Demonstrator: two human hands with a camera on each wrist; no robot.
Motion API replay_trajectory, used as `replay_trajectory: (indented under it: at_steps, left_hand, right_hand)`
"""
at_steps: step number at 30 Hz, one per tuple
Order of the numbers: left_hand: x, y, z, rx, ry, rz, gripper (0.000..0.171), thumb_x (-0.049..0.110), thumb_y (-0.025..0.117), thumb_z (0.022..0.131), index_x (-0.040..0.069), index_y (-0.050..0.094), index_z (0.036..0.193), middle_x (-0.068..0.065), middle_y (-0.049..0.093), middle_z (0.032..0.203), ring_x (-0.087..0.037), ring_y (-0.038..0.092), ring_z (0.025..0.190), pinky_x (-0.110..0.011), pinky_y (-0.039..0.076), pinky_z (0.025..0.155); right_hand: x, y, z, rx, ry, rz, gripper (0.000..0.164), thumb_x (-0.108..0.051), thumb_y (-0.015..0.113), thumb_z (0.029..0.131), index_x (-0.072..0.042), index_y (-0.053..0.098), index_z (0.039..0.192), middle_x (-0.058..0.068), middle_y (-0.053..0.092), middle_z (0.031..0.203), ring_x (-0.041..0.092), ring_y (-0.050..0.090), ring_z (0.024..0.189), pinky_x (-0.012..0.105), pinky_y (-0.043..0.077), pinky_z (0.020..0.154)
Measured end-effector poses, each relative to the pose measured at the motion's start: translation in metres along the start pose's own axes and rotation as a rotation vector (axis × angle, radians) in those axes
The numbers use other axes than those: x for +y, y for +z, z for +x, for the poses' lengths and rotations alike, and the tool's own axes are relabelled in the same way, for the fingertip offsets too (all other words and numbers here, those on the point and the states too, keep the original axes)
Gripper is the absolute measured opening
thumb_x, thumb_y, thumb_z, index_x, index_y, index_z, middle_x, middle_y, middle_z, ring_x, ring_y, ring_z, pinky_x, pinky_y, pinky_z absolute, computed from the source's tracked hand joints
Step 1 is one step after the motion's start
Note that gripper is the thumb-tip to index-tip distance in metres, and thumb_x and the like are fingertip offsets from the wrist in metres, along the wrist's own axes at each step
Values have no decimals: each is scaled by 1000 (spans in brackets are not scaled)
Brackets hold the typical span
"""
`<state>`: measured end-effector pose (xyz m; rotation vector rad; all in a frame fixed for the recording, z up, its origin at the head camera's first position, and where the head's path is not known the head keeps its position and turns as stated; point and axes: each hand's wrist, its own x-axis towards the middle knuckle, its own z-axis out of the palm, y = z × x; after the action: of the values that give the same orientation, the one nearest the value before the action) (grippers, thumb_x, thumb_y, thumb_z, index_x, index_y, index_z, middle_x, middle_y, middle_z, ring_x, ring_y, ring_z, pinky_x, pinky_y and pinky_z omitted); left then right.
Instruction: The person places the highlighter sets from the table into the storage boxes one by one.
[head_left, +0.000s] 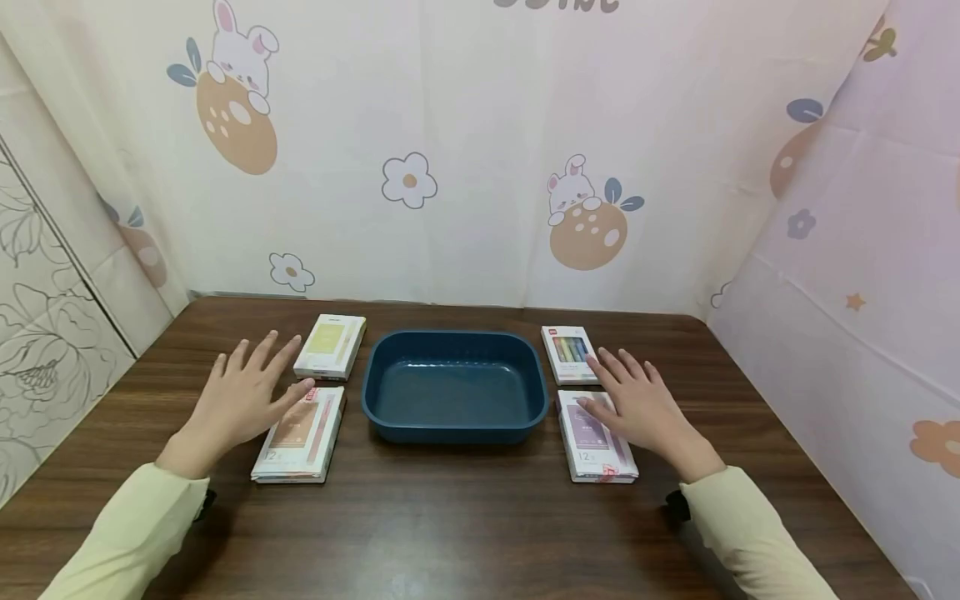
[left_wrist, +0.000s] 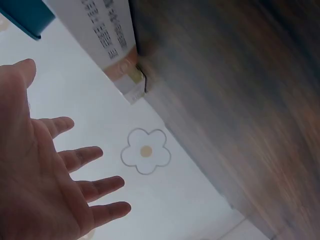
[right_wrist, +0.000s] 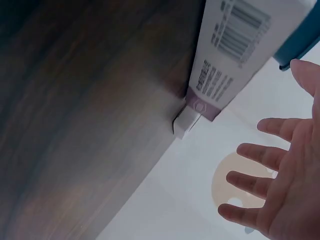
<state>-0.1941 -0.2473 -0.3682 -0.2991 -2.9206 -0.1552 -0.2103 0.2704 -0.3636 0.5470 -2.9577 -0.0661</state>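
My left hand is spread with its fingers apart, over the left side of a flat white box with a peach label. Behind that box lies a smaller white box with a yellow-green label, close to the left fingertips. On the other side my right hand is also spread, its thumb over a white box with a purple label. Its index fingertip overlaps a small box picturing coloured sticks. Both wrist views show the palms with nothing in them. Between the two pairs of boxes stands a dark blue rectangular tray.
All of this is on a dark wooden table. A pale curtain printed with rabbits and flowers hangs behind the table's back edge and along its right side. A panel with line-drawn flowers borders the left.
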Motion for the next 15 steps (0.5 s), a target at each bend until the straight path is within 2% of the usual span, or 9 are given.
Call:
replay_trajectory:
  at_steps: [8, 15]
  left_hand:
    - [16, 0, 3, 4, 41, 24, 71, 60, 38, 89, 18, 24, 145, -20, 29, 145, -50, 27, 126, -65, 20, 100]
    - [28, 2, 5, 21, 81, 47, 67, 58, 38, 90, 18, 29, 143, -18, 34, 143, -44, 32, 126, -62, 26, 100]
  right_hand:
    - [-11, 1, 0, 1, -35, 3, 67, -51, 50, 87, -14, 37, 140, 18, 37, 143, 40, 29, 132, 61, 24, 102]
    - [-18, 4, -1, -17, -61, 7, 66, -52, 49, 87, -14, 39, 139, 17, 42, 140, 40, 34, 130, 60, 26, 102]
